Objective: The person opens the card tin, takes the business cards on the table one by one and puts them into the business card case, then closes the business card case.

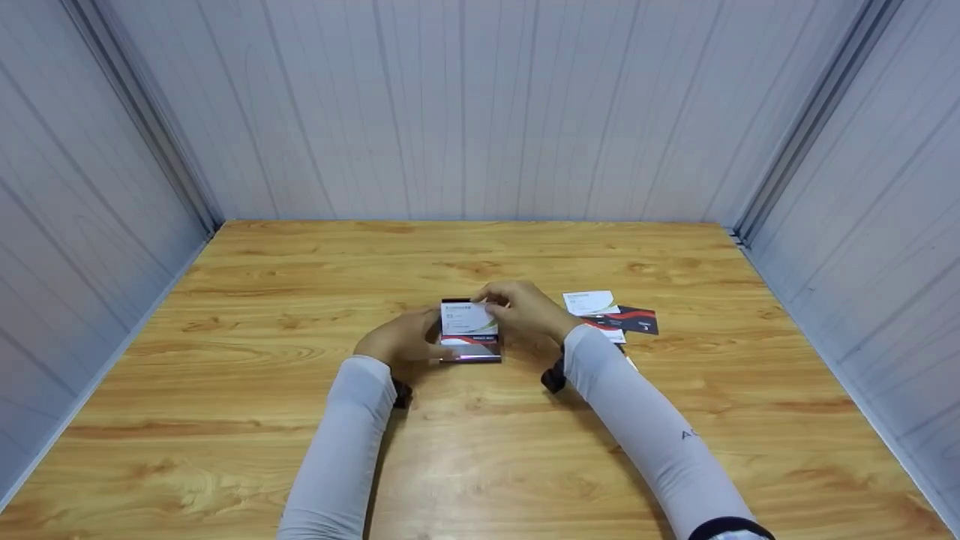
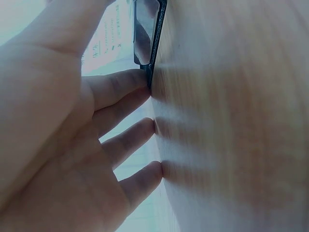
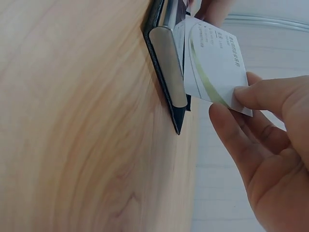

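Observation:
A business card holder (image 1: 481, 359), dark with a shiny metal edge, lies on the table in front of me. My left hand (image 1: 401, 337) grips its left side, the thumb near its front and the fingers farther back; the left wrist view shows two fingertips at the black edge of the holder (image 2: 149, 72). My right hand (image 1: 531, 309) pinches a white business card (image 3: 217, 63) with a green curve by its corner, between thumb and fingers. In the right wrist view the card tilts up out of the holder, its lower edge inside. A red and dark card (image 1: 480, 339) shows beneath it.
To the right of the right hand lie several loose business cards, among them a white card (image 1: 589, 301) and a dark red-striped card (image 1: 639, 320), partly overlapping. The wooden table (image 1: 300, 270) is bounded by pale panel walls (image 1: 480, 112) at the back and both sides.

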A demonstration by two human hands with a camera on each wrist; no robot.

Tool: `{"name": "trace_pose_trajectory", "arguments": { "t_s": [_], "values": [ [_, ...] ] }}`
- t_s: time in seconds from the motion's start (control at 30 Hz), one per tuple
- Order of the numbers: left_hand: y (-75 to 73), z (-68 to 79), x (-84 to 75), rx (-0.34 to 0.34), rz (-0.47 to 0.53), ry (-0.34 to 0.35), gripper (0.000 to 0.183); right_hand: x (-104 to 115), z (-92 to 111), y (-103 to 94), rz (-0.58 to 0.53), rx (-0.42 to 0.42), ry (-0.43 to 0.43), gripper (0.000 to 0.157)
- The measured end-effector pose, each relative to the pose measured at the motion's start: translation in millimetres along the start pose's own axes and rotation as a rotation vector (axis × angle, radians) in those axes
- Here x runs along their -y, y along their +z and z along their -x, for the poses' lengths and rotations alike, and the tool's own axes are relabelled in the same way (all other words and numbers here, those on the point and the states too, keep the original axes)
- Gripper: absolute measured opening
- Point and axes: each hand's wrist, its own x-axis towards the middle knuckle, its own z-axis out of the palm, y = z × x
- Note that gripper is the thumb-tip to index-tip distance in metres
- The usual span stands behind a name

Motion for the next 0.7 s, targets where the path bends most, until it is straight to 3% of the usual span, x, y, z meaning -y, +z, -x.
{"name": "trace_pose_trajectory", "arguments": {
  "t_s": [0.13,0.37,0.7],
  "values": [
    [0.1,-0.1,-1.3,0.004,-0.024,-0.026,0.077,-1.7,-0.6,1.9,0.003,0.013,0.005,0.023],
    [-0.8,1.7,-3.9,0.049,-0.069,-0.141,0.095,-4.9,-0.4,5.2,0.08,0.1,-0.024,0.022],
    [-1.2,2.3,-4.5,0.05,-0.079,-0.143,0.094,-2.8,1.7,4.2,0.058,0.171,0.012,0.024]
  ]
}}
